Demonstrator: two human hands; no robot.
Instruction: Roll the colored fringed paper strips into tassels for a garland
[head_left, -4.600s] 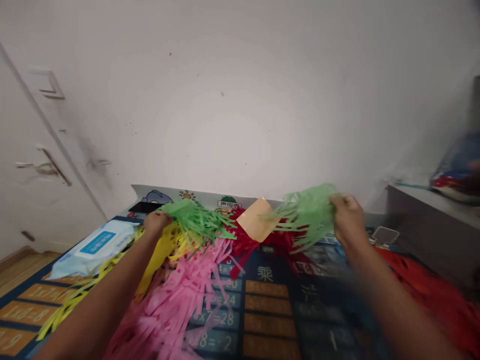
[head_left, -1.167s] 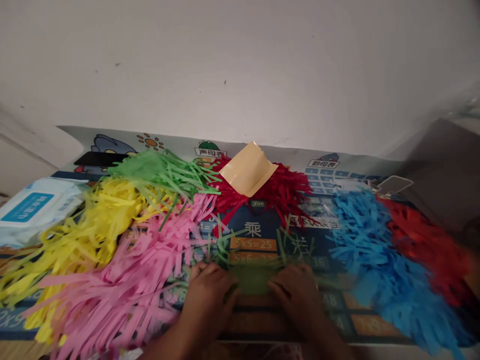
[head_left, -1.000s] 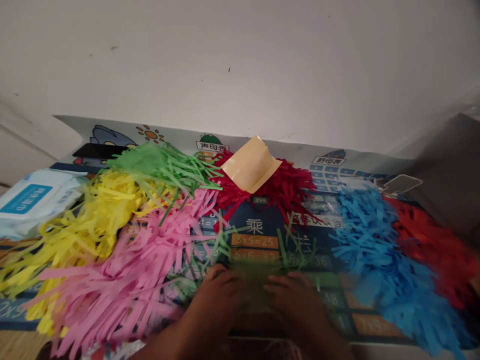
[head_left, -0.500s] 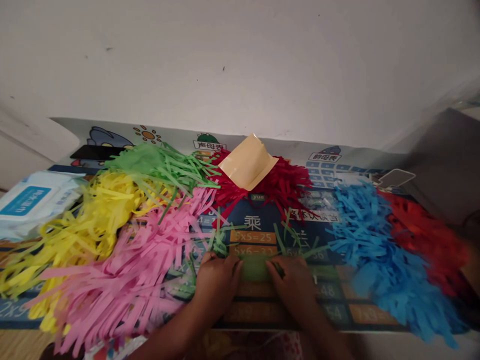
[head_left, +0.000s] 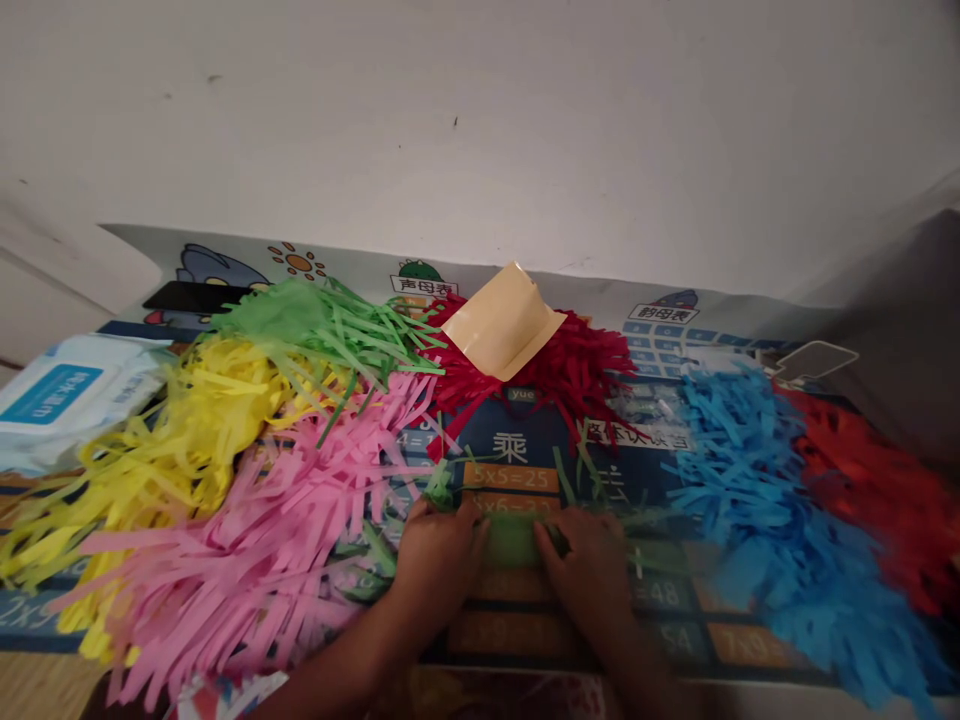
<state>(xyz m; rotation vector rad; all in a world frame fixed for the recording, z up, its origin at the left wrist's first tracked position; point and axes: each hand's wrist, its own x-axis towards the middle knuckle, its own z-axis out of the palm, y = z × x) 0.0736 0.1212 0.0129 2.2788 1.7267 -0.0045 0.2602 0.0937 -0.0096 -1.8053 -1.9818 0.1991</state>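
A dark green fringed paper piece (head_left: 513, 540) lies low over the printed mat, stretched flat between my two hands. Its cut strips fan out past both hands. My left hand (head_left: 441, 552) grips its left end with curled fingers, and my right hand (head_left: 583, 555) pinches the right end. Just left of my left hand spreads a pink fringed paper bundle (head_left: 247, 540). Beyond my hands, a tan paper packet (head_left: 502, 322) rests on a dark red fringed bundle (head_left: 592, 362). A blue fringed bundle (head_left: 750, 450) lies to the right of my right hand.
Yellow (head_left: 217, 410) and light green (head_left: 307, 320) fringed bundles lie at the left, beside a wet-wipes pack (head_left: 75, 395). A dark phone-like slab (head_left: 193, 297) is behind them. Another red bundle (head_left: 874, 490) lies far right. The mat (head_left: 510, 450) meets a white wall (head_left: 480, 140).
Both hands keep hold of the green fringed paper and have barely moved. The view has shifted slightly, so the blue and red bundles appear farther right.
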